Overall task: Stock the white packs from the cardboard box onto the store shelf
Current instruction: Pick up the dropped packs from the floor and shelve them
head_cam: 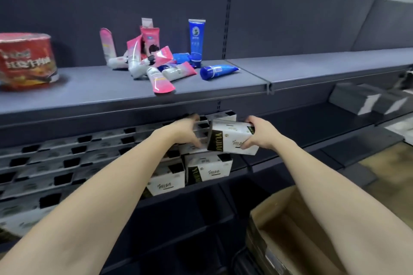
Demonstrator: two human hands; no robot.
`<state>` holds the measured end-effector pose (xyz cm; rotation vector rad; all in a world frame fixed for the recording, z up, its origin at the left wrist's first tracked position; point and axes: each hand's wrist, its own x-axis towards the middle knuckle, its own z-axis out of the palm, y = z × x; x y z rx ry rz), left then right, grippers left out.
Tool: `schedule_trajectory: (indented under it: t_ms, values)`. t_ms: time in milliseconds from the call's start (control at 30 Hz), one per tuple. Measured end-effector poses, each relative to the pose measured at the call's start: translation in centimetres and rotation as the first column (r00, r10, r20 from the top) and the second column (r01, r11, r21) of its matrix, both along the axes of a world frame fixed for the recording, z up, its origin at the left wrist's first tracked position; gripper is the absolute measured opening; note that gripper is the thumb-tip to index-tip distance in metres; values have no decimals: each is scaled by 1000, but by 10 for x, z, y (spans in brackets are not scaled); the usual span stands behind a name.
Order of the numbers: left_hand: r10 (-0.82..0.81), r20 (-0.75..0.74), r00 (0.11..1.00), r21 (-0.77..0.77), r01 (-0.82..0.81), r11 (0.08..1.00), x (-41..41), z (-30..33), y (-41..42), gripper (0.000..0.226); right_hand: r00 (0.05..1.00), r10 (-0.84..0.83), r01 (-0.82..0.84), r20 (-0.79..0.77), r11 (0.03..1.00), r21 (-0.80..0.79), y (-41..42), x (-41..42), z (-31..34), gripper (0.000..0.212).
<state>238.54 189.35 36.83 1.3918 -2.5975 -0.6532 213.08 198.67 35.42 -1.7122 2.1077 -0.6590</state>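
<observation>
A white pack (232, 138) with a black and gold end is held tilted at the right end of the stacked packs on the middle shelf (312, 127). My right hand (260, 134) grips its right side. My left hand (188, 133) rests against its left end and the neighbouring stack. Many identical white packs (67, 163) fill the shelf to the left in rows. Two more packs (207, 169) stand just below the held one. The open cardboard box (286, 225) sits at the lower right; what it holds is hidden.
The top shelf (290, 69) carries a heap of pink and white tubes (154, 60), blue tubes (218, 71) and a red round pack (26, 60). Grey-white boxes (366, 98) sit on the middle shelf to the right. A floor strip shows at far right.
</observation>
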Motion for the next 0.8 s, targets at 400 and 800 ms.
schedule_trajectory:
  t_ms: [400, 800]
  values:
    - [-6, -3, 1000, -41, 6, 999, -49, -58, -73, 44, 930, -290, 322, -227, 940, 117, -69, -72, -66, 97]
    - [208, -33, 978, -38, -209, 977, -81, -86, -120, 46, 916, 28, 11, -401, 996, 93, -193, -81, -125, 69]
